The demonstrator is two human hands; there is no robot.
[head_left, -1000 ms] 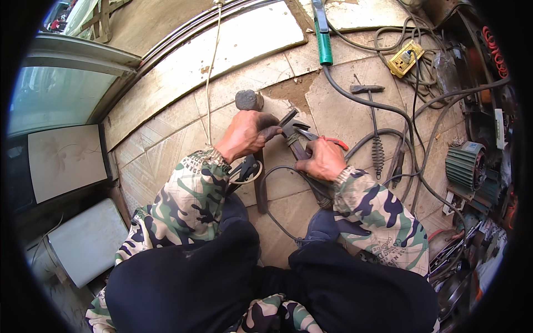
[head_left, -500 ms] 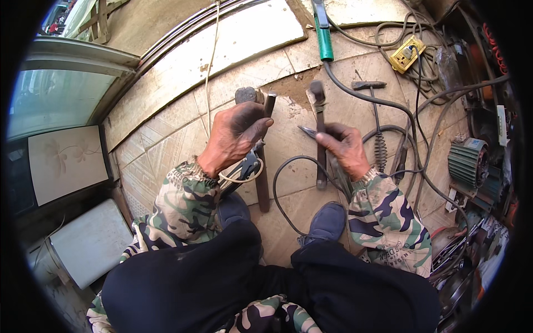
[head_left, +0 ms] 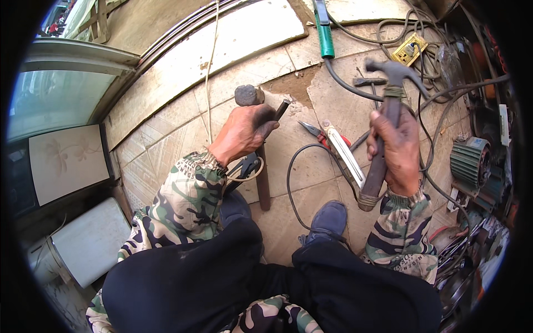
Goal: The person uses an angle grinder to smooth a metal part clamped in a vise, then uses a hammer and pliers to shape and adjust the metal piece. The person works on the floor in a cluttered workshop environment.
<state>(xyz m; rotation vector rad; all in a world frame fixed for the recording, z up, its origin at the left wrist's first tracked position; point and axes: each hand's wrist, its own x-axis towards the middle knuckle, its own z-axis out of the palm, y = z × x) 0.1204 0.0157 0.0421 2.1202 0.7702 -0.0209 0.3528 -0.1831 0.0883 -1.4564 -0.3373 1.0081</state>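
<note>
My left hand [head_left: 248,132] is closed on a short dark metal rod [head_left: 283,107], whose end sticks out past the thumb, angled up and right. Beneath that hand lies a sledgehammer [head_left: 263,191], its blocky head beyond my knuckles and its handle pointing toward my feet. A black clamp-like tool [head_left: 242,168] shows beside my left wrist, partly hidden. My right hand [head_left: 397,145] grips a claw hammer [head_left: 393,102] by its dark handle, head up, claw toward the right. Left of it on the floor lie pliers [head_left: 314,132] with red handles and a long, narrow white-and-metal tool [head_left: 345,155].
A green-handled electrode holder [head_left: 325,41] and its cable lie at the far side. Farther right are a yellow socket box [head_left: 410,49], a chipping hammer [head_left: 366,81], tangled cables and a finned green motor [head_left: 469,161]. A glass door [head_left: 61,100] stands at left.
My right hand has lifted the claw hammer off the floor and moved right with it, uncovering the pliers and white tool. The rod in my left hand has tilted rightward.
</note>
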